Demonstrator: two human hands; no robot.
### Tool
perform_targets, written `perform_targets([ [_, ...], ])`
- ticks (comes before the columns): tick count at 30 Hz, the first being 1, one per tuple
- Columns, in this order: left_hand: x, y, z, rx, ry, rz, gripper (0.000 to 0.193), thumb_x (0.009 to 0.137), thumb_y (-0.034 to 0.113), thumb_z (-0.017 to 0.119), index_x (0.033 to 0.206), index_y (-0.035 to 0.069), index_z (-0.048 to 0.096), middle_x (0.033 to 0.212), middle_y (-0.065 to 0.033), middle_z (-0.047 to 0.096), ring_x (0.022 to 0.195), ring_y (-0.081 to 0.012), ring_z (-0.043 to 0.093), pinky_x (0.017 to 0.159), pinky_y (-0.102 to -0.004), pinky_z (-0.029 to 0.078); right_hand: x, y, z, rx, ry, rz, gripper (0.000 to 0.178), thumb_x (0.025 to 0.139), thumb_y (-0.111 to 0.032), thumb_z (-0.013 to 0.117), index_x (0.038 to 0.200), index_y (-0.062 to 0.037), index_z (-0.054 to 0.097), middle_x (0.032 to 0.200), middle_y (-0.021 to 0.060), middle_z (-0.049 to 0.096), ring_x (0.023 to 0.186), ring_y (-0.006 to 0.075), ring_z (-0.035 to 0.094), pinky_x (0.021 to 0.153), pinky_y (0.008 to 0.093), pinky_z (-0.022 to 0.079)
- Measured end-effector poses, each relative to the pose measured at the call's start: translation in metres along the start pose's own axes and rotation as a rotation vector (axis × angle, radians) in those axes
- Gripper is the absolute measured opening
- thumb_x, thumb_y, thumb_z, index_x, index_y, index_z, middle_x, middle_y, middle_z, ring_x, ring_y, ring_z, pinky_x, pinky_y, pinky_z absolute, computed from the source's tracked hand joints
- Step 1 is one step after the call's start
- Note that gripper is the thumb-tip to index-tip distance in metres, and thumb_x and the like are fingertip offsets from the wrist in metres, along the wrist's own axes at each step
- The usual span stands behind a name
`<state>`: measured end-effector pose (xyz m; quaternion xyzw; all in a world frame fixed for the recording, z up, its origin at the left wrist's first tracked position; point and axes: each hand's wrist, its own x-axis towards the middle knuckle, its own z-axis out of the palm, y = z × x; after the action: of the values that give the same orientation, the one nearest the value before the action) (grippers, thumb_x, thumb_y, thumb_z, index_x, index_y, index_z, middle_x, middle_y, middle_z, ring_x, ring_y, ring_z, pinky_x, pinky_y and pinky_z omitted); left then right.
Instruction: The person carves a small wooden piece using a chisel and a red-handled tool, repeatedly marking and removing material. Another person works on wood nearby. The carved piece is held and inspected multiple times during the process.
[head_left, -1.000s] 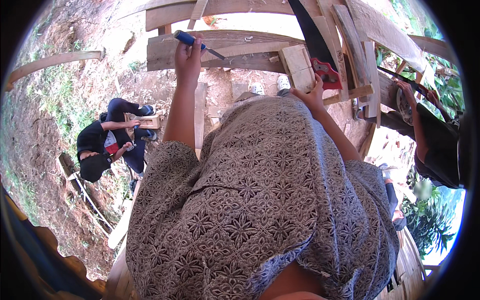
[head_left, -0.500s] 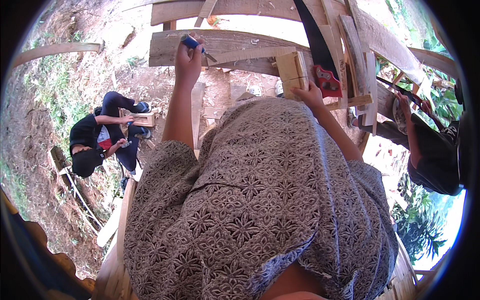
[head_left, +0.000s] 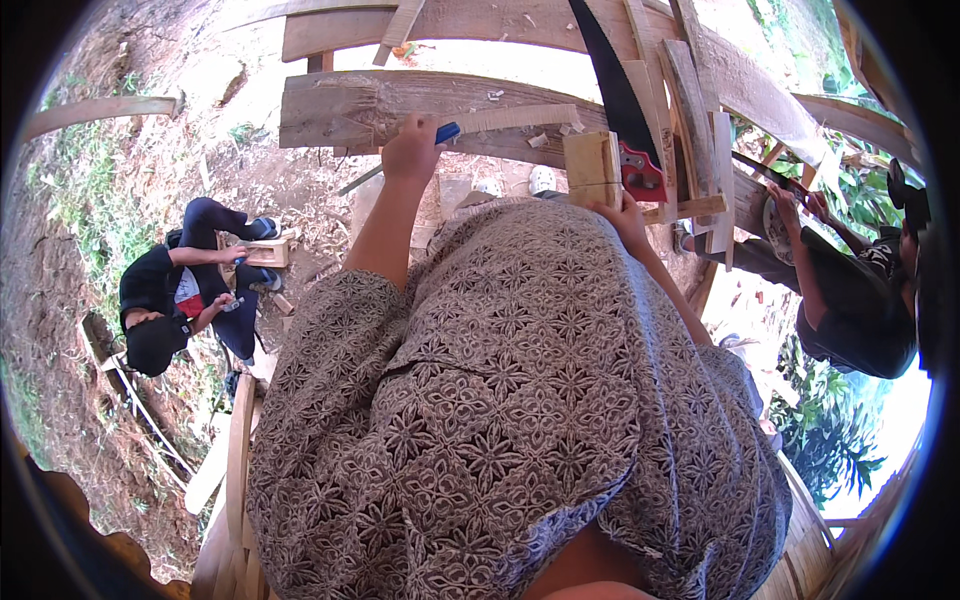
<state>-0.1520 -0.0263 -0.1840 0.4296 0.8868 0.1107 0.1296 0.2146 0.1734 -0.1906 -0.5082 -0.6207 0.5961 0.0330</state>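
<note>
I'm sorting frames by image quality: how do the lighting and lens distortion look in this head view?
Head view: hard sunlight bleaches the dirt beyond the wooden plank; sky at lower right blows out white. Fisheye bends straight boards near the rim, and dark corners ring the picture. The left hand with its blue-handled tool and the right hand by the wooden block look sharp.

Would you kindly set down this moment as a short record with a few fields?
Setting: outdoors, raised timber frame above bare ground
Left hand: gripping a blue-handled tool laid against a rough plank
Right hand: touching a short wooden block
Beside the block: handsaw, dark blade, red handle
Others: a crouching person on the ground at left; a second person at right
</note>
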Motion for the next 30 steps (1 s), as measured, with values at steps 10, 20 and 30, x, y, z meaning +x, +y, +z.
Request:
perform_targets([
  [10,-0.01,-0.008,0.005,-0.052,0.098,-0.051,0.033,0.089,0.032,0.076,0.112,0.011,0.067,0.114,-0.0118,0.061,0.091,-0.0347,0.07,0.075,-0.0481,0.059,-0.017,-0.006,-0.009,0.136,0.079,0.102,0.054,0.08,-0.024,0.085,0.12,0.0038,0.063,0.104,0.0101,0.07,0.089,0.016,0.067,0.079,0.0324,0.054],
  [20,0.007,0.0,0.012,-0.178,0.368,-0.346,0.043,0.089,0.043,0.075,0.106,0.005,0.063,0.108,-0.0168,0.062,0.089,-0.038,0.069,0.078,-0.0514,0.057,-0.006,-0.029,-0.019,0.061,-0.013,0.134,0.051,0.082,-0.022,0.084,0.121,0.003,0.062,0.105,0.0084,0.07,0.092,0.0146,0.067,0.079,0.0324,0.055],
  [30,0.0,-0.003,-0.066,-1.527,0.737,-0.415,0.025,0.103,0.011,0.06,0.121,-0.001,0.048,0.109,-0.012,0.064,0.09,-0.0171,0.07,0.081,-0.031,0.059,0.006,-0.026,-0.038,0.082,-0.164,0.147,0.059,0.084,-0.02,0.084,0.131,0.0015,0.056,0.112,0.0123,0.069,0.097,0.0188,0.068,0.083,0.0346,0.057],
])
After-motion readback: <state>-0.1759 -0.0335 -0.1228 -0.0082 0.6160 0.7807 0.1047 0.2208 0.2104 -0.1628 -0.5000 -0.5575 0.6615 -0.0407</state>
